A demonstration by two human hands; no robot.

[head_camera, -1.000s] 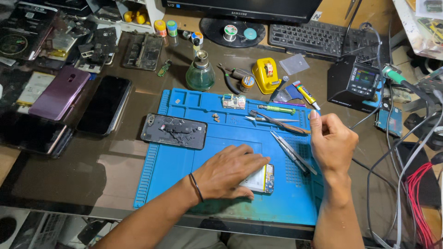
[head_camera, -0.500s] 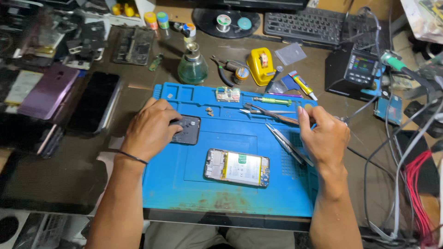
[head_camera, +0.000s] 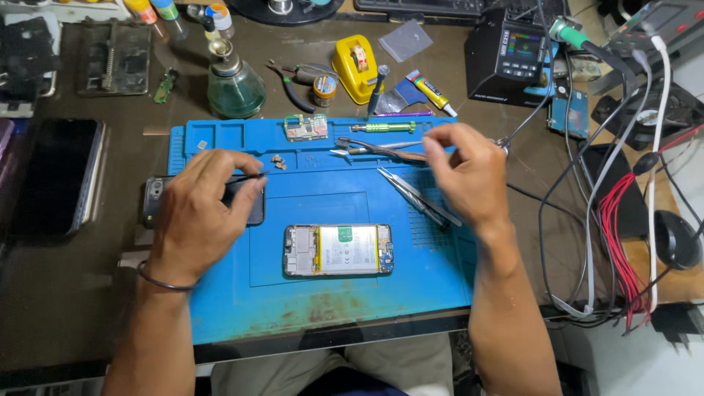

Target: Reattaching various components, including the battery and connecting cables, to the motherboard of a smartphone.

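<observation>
Hands work over a blue silicone repair mat (head_camera: 220, 308) on a cluttered dark tabletop (head_camera: 66, 293): the left hand (head_camera: 198, 213) lies curled over a dark rectangular phone rear cover (head_camera: 152, 199) at the mat's left edge, its fingertips pinched on what looks like a thin dark tool whose tip pokes out to the right, while the right hand (head_camera: 466, 172) hovers loosely curled just above a pair of steel tweezers (head_camera: 418, 196), holding nothing that can be made out. Between them, apart from both, an opened smartphone with exposed battery and circuit boards (head_camera: 339, 250) lies flat on the mat's middle panel. Steady work here would seem to call for the cover pressed flat under the palm and the tool tip kept low, clear of the small loose parts (head_camera: 278, 160) lying near it. Among the containers, a green glass dispenser bottle (head_camera: 235, 86) holds liquid of unclear level; a small round tin (head_camera: 323, 89) stands behind the mat, contents too small to tell; the mat's shallow top trays hold a small green circuit board (head_camera: 306, 127).
</observation>
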